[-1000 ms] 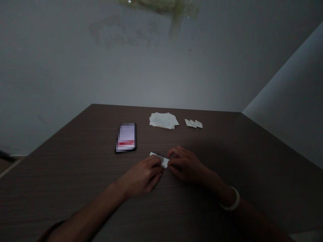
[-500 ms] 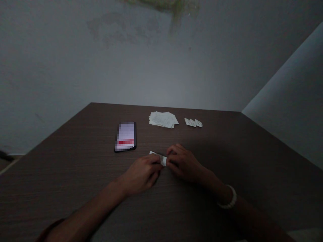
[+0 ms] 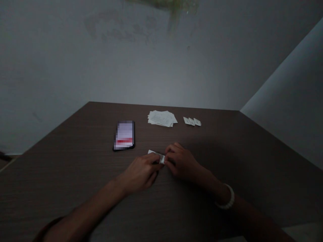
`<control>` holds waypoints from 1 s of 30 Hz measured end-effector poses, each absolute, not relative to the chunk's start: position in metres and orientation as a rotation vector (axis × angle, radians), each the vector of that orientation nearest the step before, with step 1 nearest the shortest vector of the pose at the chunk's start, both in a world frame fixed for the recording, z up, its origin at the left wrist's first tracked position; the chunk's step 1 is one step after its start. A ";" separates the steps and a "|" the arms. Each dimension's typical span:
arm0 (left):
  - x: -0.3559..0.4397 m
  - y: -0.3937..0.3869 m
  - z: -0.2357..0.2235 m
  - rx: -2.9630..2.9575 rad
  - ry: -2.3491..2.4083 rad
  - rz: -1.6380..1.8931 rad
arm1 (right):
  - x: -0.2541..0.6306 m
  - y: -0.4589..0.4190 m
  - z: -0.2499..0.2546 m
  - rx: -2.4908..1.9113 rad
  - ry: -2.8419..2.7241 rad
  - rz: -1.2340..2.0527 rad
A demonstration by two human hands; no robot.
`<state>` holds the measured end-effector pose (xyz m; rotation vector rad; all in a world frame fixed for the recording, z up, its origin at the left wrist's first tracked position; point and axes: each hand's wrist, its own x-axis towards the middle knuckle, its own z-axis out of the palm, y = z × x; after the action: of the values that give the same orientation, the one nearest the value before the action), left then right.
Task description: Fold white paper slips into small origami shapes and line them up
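A small folded piece of white paper point(image 3: 162, 158) lies on the table between my two hands, partly covered by fingers. My left hand point(image 3: 144, 172) rests on the wood with its fingers closed on the paper's left and near side. From the right, my right hand point(image 3: 182, 161) grips the paper's right end between thumb and fingers. The fingertips of both hands nearly meet there. Beyond them lie a loose pile of printed paper slips point(image 3: 162, 118) and, to its right, a short row of small folded papers point(image 3: 192, 121).
A phone with a lit screen point(image 3: 124, 135) lies left of the hands on the dark wooden table point(image 3: 83, 141). A stained wall point(image 3: 141, 67) stands behind the table's far edge. Something pale point(image 3: 305, 232) shows at the lower right corner.
The whole view has shifted slightly, so everything sits a little further left and up. Both hands keep nearly the same grip on the folded paper.
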<state>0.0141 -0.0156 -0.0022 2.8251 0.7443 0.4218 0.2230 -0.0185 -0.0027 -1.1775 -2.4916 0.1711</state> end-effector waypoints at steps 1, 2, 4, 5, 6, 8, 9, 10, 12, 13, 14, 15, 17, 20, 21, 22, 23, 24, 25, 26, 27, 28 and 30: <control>0.014 -0.016 -0.002 2.830 0.751 0.407 | 0.223 -0.020 -0.004 -1.192 -2.481 0.163; 0.015 -0.016 -0.003 2.836 0.757 0.394 | 0.223 -0.021 -0.004 -1.206 -2.466 0.151; 0.015 -0.016 -0.004 2.843 0.770 0.378 | 0.224 -0.021 -0.005 -1.230 -2.433 0.106; 0.015 -0.016 -0.004 2.845 0.781 0.375 | 0.226 -0.021 -0.005 -1.243 -2.417 0.070; 0.016 -0.016 -0.004 2.844 0.790 0.371 | 0.228 -0.021 -0.004 -1.254 -2.400 0.026; 0.016 -0.017 -0.004 2.843 0.799 0.369 | 0.233 -0.020 -0.001 -1.262 -2.381 -0.050; 0.017 -0.017 -0.004 2.842 0.799 0.374 | 0.236 -0.019 0.002 -1.254 -2.377 -0.066; 0.017 -0.018 -0.004 2.840 0.795 0.380 | 0.238 -0.020 0.004 -1.249 -2.387 -0.062; 0.017 -0.018 -0.003 2.834 0.789 0.404 | 0.242 -0.022 0.006 -1.205 -2.459 -0.025; 0.017 -0.018 -0.003 2.831 0.789 0.417 | 0.243 -0.024 0.005 -1.181 -2.503 -0.005; 0.017 -0.018 -0.003 2.827 0.787 0.427 | 0.243 -0.027 0.004 -1.152 -2.544 0.014; 0.017 -0.018 -0.004 2.825 0.785 0.435 | 0.243 -0.030 0.002 -1.130 -2.576 0.033; 0.016 -0.018 -0.005 2.829 0.780 0.441 | 0.242 -0.036 -0.003 -1.112 -2.579 0.035; 0.016 -0.017 -0.008 2.842 0.794 0.428 | 0.240 -0.040 -0.009 -1.121 -2.590 0.005; 0.016 -0.017 -0.008 2.843 0.799 0.422 | 0.240 -0.041 -0.010 -1.118 -2.597 -0.002; 0.016 -0.017 -0.009 2.842 0.804 0.418 | 0.240 -0.041 -0.010 -1.114 -2.603 -0.004; 0.016 -0.017 -0.009 2.841 0.805 0.413 | 0.240 -0.041 -0.010 -1.111 -2.607 0.000; 0.016 -0.017 -0.009 2.839 0.803 0.408 | 0.240 -0.040 -0.009 -1.112 -2.608 0.007; 0.016 -0.017 -0.008 2.837 0.797 0.402 | 0.240 -0.040 -0.008 -1.113 -2.610 0.016; 0.016 -0.017 -0.008 2.835 0.793 0.394 | 0.241 -0.040 -0.008 -1.114 -2.614 0.025; 0.016 -0.017 -0.007 2.833 0.790 0.385 | 0.241 -0.040 -0.007 -1.116 -2.620 0.032; 0.016 -0.017 -0.007 2.831 0.788 0.376 | 0.241 -0.039 -0.007 -1.118 -2.625 0.037; 0.016 -0.017 -0.006 2.827 0.784 0.355 | 0.242 -0.039 -0.007 -1.127 -2.633 0.046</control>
<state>0.0163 -0.0167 -0.0062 2.8273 0.7841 0.3548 0.2422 -0.0389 -0.0071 -1.1266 -2.6333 0.0459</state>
